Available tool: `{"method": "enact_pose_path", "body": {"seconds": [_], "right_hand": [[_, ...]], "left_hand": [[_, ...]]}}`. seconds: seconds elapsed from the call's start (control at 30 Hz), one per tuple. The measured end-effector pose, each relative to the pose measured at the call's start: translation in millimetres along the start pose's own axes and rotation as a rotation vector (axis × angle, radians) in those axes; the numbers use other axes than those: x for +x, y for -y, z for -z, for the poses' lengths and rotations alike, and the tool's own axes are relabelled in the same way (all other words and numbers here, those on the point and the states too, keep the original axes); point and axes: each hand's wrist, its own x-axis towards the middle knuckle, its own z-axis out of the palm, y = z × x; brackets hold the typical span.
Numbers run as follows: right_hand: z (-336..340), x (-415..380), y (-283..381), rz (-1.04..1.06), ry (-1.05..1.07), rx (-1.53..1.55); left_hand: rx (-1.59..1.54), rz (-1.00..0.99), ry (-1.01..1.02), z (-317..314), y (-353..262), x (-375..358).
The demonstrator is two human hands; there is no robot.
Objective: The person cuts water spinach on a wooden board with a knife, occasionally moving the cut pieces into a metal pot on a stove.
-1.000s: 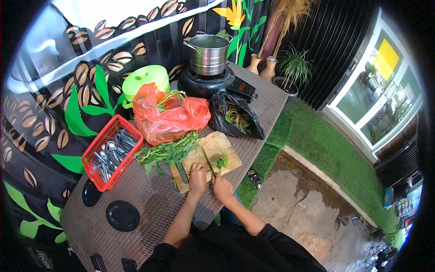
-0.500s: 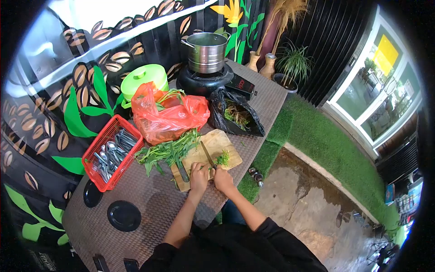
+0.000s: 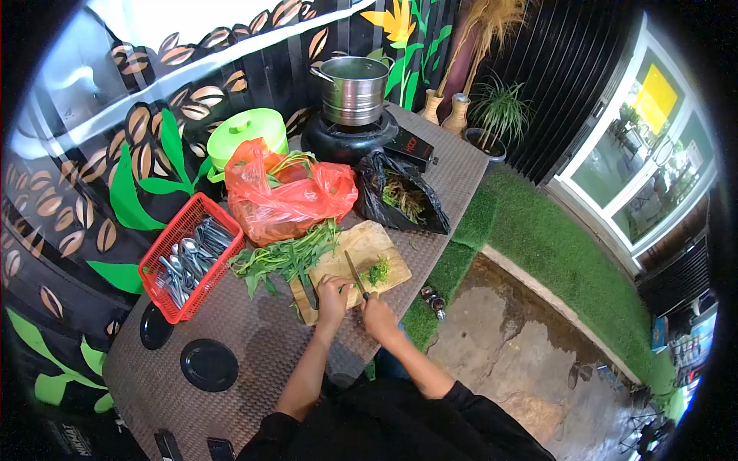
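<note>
Gripping the knife (image 3: pixel 354 269) with my right hand (image 3: pixel 379 318), I am resting my left hand (image 3: pixel 333 299) on the cutting board (image 3: pixel 375 240) near chopped greens (image 3: pixel 377 270); the left's hold I cannot tell.

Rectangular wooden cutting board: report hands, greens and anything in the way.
Right bare hand grips long metal-bladed knife. Left bare hand curled over wooden cutting board, hold unclear. Finely chopped greens beside knife. Leafy green stems overlap board's left edge.
</note>
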Motion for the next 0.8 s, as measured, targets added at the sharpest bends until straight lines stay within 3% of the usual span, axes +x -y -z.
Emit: {"method": "enact_pose_path", "body": {"seconds": [0.27, 0.33, 0.43, 0.53, 0.67, 0.8], "right_hand": [[-6.0, 17.6, -4.1, 0.056, -0.051, 0.018], [-14.2, 11.0, -2.2, 0.063, -0.037, 0.006], [-23.2, 8.1, 5.8, -0.042, -0.028, -0.015], [-18.2, 28.5, 5.7, 0.052, -0.074, 0.014], [-21.6, 11.0, 2.7, 0.064, -0.093, 0.013], [-11.8, 13.6, 5.0, 0.015, -0.053, 0.027]], "left_hand": [[0.047, 0.008, -0.041, 2.6, -5.4, 2.1], [0.051, 0.121, -0.051, -0.3, -2.6, -0.5], [0.162, 0.147, -0.057, 4.8, -10.9, -2.3], [0.19, 0.103, -0.055, 4.5, -12.8, -7.1], [0.245, -0.061, -0.128, 3.2, -20.6, -14.9], [0.28, -0.104, -0.113, -2.9, -6.0, -20.5]]}}
